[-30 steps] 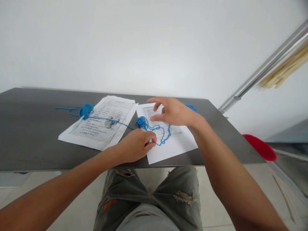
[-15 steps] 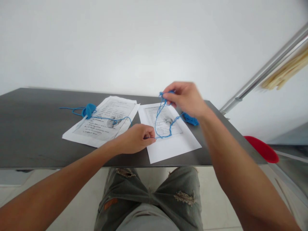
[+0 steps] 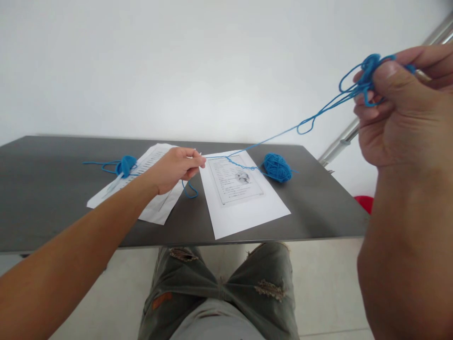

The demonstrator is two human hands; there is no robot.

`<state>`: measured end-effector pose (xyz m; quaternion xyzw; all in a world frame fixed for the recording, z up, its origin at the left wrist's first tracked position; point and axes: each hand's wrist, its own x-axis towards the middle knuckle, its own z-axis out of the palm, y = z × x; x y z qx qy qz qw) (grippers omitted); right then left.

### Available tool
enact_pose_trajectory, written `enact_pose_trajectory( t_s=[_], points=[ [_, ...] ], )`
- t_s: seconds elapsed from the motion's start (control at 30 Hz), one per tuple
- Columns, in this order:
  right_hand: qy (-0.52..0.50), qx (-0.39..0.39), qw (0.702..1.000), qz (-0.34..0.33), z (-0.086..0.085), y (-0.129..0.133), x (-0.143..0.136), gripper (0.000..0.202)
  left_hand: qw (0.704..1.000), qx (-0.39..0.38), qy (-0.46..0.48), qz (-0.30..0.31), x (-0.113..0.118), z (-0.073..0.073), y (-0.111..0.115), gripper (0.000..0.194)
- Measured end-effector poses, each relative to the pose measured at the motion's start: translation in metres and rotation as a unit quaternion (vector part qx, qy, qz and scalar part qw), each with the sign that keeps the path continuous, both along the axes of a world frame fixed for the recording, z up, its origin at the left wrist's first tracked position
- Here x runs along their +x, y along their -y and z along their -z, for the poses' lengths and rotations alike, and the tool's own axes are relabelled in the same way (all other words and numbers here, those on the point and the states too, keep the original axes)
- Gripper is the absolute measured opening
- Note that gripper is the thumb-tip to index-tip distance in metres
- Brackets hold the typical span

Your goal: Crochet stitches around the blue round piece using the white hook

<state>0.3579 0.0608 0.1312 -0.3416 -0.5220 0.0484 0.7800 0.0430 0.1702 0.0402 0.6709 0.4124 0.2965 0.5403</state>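
My left hand (image 3: 180, 167) pinches a strand of blue yarn (image 3: 272, 139) above the gap between two printed sheets. High at the right, close to the camera, my right hand (image 3: 406, 94) is closed on a loose tangle of the same yarn. The strand runs fairly straight between both hands, with a small loop hanging near the right one. From its middle a knotted length drops to a blue yarn ball (image 3: 277, 167) on the table. A short tail curls below my left hand.
Printed sheets lie on the dark table (image 3: 318, 208): a right sheet (image 3: 244, 208) and a left, creased sheet (image 3: 155, 215). A smaller blue yarn bundle (image 3: 125, 166) rests at the left sheet's edge. Behind is a white wall; a red object (image 3: 364, 203) shows beyond the table's right end.
My right hand has moved up and far right with the yarn tangle, drawing the slack strand straight. My left hand has risen and shifted left. The yarn ball now shows fully.
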Motion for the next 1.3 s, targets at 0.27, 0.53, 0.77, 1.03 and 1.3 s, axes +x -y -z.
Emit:
enact_pose_trajectory(
  t_s=[0.27, 0.53, 0.77, 1.03, 1.3],
  points=[
    [0.022, -0.009, 0.999, -0.049, 0.015, 0.005, -0.019, 0.018, 1.000, -0.014, 0.016, -0.006, 0.005, -0.005, 0.000, 0.017],
    [0.004, -0.070, 0.992, -0.106, 0.025, 0.011, -0.032, 0.021, 1.000, -0.013, 0.017, -0.005, 0.003, -0.006, -0.002, 0.019],
    [0.130, -0.442, 0.834, -0.304, 0.091, -0.014, -0.091, 0.019, 1.000, 0.030, 0.006, 0.004, 0.009, -0.008, 0.002, 0.013],
    [0.276, -0.461, 0.785, -0.307, 0.111, -0.036, -0.108, 0.033, 0.988, 0.103, -0.104, 0.055, 0.004, -0.005, 0.026, 0.017],
    [0.341, -0.398, 0.835, -0.167, 0.063, -0.054, -0.099, 0.018, 0.914, 0.218, -0.296, 0.173, 0.003, 0.020, 0.059, 0.020]
  ],
)
